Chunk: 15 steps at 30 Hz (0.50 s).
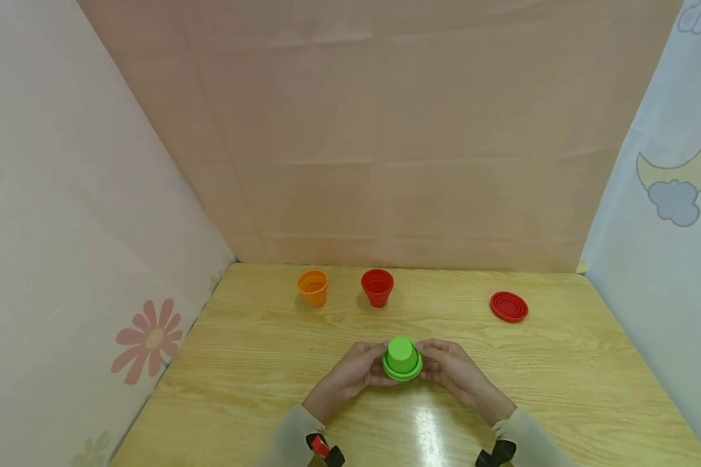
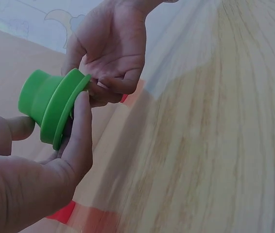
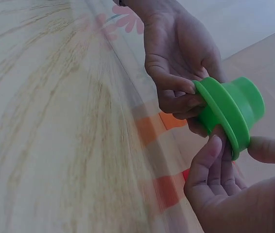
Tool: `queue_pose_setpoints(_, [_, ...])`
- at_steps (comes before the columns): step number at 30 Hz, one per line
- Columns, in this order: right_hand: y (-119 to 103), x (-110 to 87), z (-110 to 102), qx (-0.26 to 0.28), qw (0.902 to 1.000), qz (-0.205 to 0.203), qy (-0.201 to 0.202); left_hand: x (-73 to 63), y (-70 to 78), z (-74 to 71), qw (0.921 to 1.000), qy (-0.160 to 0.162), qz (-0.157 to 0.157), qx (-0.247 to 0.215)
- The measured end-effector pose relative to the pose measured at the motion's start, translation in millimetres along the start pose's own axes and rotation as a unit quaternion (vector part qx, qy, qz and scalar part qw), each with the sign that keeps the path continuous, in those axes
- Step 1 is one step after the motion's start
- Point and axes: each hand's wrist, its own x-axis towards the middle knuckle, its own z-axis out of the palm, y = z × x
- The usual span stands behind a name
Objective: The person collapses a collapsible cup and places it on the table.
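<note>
A green collapsible cup [image 1: 402, 357] is held between both hands above the front middle of the table. Its narrow base points up and its wide rim faces down, with the rings next to the rim folded together. My left hand [image 1: 356, 370] pinches the cup's left side, thumb on the outer wall and fingers under the rim [image 2: 77, 104]. On the opposite side my right hand [image 1: 452, 370] grips it likewise, with the thumb by the stepped wall and the fingertips [image 3: 215, 145] at the rim. The inside of the cup is hidden.
An orange cup [image 1: 313, 288] and a red cup [image 1: 377, 287] stand expanded at the back of the wooden table [image 1: 239, 363]. Toward the back right lies a flattened red collapsible cup [image 1: 509, 306]. Fabric walls [image 1: 385, 143] border the table behind and on both sides.
</note>
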Motion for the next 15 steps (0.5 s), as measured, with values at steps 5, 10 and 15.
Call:
queue_pose_setpoints(5, [0.8,0.0,1.3,-0.003,1.0000,0.002,0.002,-0.2,-0.5,-0.1,0.9997,-0.023,0.002,0.005])
queue_pose_setpoints(10, [2.0,0.4,2.8,-0.018,0.9998,-0.002,-0.009,-0.8,-0.6,0.5,0.9993,-0.035,0.004,0.015])
queue_pose_setpoints(15, [2.9,1.1,4.1,-0.023,0.9995,0.004,-0.023,1.0,-3.9,-0.1,0.9995,-0.018,0.007,0.025])
